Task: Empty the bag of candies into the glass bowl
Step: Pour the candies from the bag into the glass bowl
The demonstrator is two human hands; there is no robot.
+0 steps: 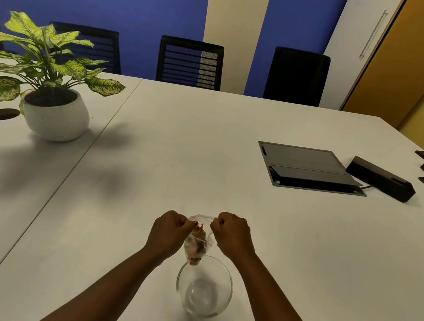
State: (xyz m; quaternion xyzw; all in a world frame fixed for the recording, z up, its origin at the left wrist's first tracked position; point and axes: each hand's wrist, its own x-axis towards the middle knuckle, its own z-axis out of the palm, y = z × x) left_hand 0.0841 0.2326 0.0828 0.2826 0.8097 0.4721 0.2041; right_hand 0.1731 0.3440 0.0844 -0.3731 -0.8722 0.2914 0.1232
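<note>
The glass bowl (204,286) on the white table (253,208) has nothing in it. The clear bag (196,244) holds wrapped candies (195,252) bunched at its bottom. It hangs roughly upright over the bowl's far rim, mouth up. The left hand (167,232) and right hand (232,235) each pinch 1 side of the opening.

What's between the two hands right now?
The clear bag of candies, pinched at its top by the left hand and right hand, hanging over the glass bowl in the head view.
</note>
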